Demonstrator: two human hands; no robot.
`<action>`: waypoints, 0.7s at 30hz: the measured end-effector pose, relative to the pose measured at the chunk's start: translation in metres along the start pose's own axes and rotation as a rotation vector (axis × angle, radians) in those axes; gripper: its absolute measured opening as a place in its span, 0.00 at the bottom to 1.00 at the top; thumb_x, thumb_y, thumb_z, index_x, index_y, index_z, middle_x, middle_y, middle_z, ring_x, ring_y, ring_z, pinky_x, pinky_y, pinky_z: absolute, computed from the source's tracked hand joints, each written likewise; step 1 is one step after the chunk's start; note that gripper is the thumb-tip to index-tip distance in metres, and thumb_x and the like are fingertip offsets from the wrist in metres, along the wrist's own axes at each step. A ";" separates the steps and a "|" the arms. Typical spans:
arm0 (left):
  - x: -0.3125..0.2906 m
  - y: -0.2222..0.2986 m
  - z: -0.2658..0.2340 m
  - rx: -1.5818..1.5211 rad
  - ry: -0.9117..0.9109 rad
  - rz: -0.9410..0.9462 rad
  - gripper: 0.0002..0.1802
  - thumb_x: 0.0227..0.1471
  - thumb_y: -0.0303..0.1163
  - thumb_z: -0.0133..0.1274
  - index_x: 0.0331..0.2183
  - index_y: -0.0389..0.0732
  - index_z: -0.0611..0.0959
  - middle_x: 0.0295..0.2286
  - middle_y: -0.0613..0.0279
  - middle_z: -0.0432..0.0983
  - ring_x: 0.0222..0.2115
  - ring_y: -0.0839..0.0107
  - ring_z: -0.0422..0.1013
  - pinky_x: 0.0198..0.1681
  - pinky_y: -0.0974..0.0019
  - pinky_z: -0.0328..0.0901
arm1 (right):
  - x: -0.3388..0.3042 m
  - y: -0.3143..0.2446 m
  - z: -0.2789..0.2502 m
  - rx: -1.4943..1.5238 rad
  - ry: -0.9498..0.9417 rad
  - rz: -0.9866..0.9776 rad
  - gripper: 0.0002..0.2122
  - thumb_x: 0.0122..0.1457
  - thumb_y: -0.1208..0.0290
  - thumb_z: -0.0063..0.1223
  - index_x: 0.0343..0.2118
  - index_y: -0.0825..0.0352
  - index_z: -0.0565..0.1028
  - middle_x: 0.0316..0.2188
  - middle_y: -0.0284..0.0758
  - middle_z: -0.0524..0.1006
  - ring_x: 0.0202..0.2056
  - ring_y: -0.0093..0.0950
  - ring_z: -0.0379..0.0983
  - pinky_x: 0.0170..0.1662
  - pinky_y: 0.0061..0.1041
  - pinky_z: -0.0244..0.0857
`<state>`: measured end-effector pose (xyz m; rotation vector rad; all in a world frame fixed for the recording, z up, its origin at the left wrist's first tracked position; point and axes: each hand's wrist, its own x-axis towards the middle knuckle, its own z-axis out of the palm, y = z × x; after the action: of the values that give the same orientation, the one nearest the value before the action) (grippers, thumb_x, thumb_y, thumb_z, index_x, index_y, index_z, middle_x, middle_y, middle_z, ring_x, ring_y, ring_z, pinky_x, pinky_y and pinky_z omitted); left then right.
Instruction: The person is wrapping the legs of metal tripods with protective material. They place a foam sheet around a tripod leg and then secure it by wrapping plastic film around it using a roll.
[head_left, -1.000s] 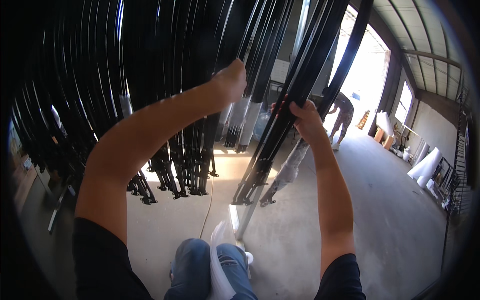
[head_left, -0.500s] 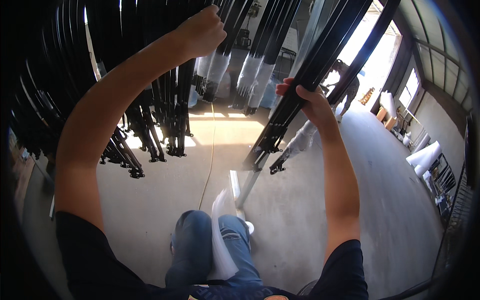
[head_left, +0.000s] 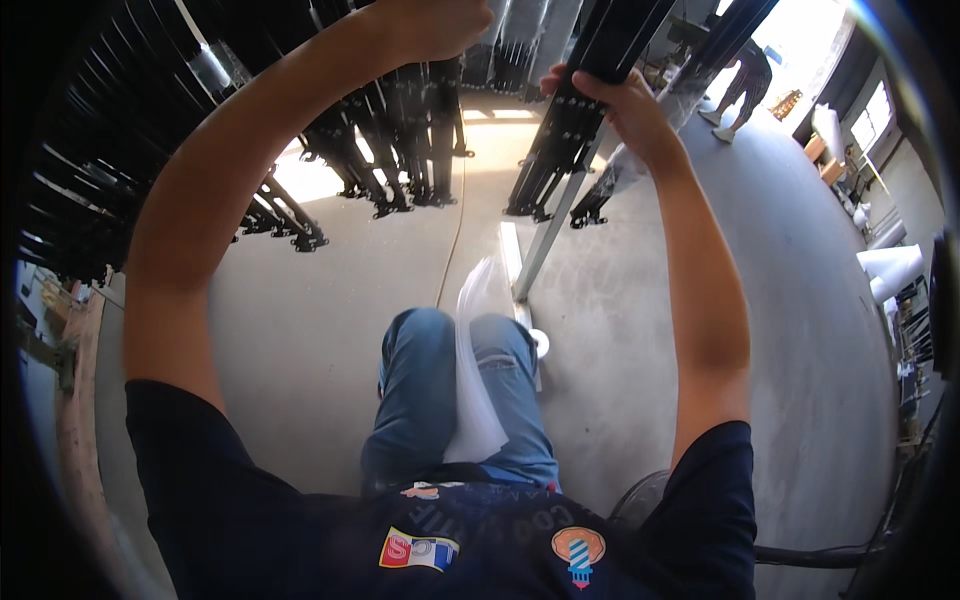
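My right hand is wrapped round a bundle of long black metal bars, thumb in front, near their lower ends. Small brackets or fittings stick out at those ends. Up at the top edge my left hand is closed like a fist. Whatever is in its fingers is hidden, and part of the hand is cut off. Below it hang several more black bars with similar fittings. A black bar with clear plastic wrap hangs just right of the held bundle. Translucent white plastic sheets lie between my thighs.
A grey metal stand rises from the floor ahead of my knees, beside a white roll. Dense black bars fill the left. Another person stands far right near the bright doorway. White rolls lie along the right wall.
The view has tipped downward, so the bars and both hands sit higher in the picture. My right hand keeps its grip on the bars; my left stays raised and closed.
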<state>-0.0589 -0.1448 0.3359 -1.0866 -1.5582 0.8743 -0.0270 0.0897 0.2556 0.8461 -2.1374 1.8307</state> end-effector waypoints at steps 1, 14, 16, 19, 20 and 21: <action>-0.003 0.004 -0.001 -0.019 0.004 0.025 0.11 0.33 0.38 0.47 0.10 0.46 0.78 0.12 0.66 0.69 0.24 0.70 0.65 0.39 0.66 0.54 | 0.000 -0.003 0.002 -0.020 0.000 0.001 0.14 0.50 0.67 0.52 0.37 0.70 0.72 0.34 0.39 0.75 0.39 0.29 0.72 0.46 0.26 0.62; -0.001 0.060 0.006 -0.064 0.119 0.044 0.09 0.39 0.32 0.47 0.15 0.43 0.79 0.18 0.66 0.72 0.31 0.71 0.67 0.56 0.58 0.45 | -0.024 0.024 -0.006 0.067 0.189 0.211 0.32 0.49 0.60 0.53 0.54 0.70 0.55 0.49 0.38 0.64 0.50 0.34 0.60 0.52 0.32 0.56; 0.002 0.074 0.012 -0.089 0.001 0.044 0.10 0.42 0.30 0.46 0.16 0.42 0.78 0.19 0.66 0.72 0.33 0.72 0.67 0.58 0.57 0.41 | -0.037 0.032 0.013 0.001 0.368 0.072 0.16 0.51 0.70 0.49 0.43 0.71 0.67 0.40 0.38 0.70 0.41 0.29 0.66 0.45 0.28 0.60; -0.009 0.095 0.012 -0.293 0.089 -0.019 0.07 0.43 0.29 0.45 0.26 0.42 0.78 0.31 0.63 0.72 0.40 0.69 0.64 0.59 0.58 0.41 | -0.078 0.038 0.048 -0.111 0.454 0.001 0.20 0.51 0.73 0.50 0.47 0.71 0.63 0.44 0.36 0.68 0.46 0.22 0.63 0.48 0.21 0.57; -0.014 0.102 0.009 -0.330 0.164 -0.059 0.10 0.43 0.29 0.46 0.30 0.41 0.78 0.35 0.62 0.71 0.43 0.68 0.63 0.59 0.58 0.41 | -0.096 0.045 0.067 -0.130 0.611 0.008 0.18 0.51 0.75 0.49 0.46 0.72 0.64 0.40 0.36 0.71 0.42 0.23 0.66 0.46 0.20 0.59; -0.014 0.111 0.014 -0.288 0.191 -0.055 0.12 0.43 0.30 0.46 0.33 0.41 0.77 0.38 0.61 0.70 0.46 0.67 0.60 0.58 0.59 0.41 | -0.118 0.052 0.084 -0.312 0.687 0.004 0.14 0.52 0.77 0.46 0.42 0.73 0.67 0.35 0.36 0.73 0.36 0.22 0.69 0.40 0.19 0.62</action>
<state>-0.0471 -0.1211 0.2263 -1.2841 -1.5746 0.5014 0.0581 0.0475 0.1349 0.1057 -1.8745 1.4357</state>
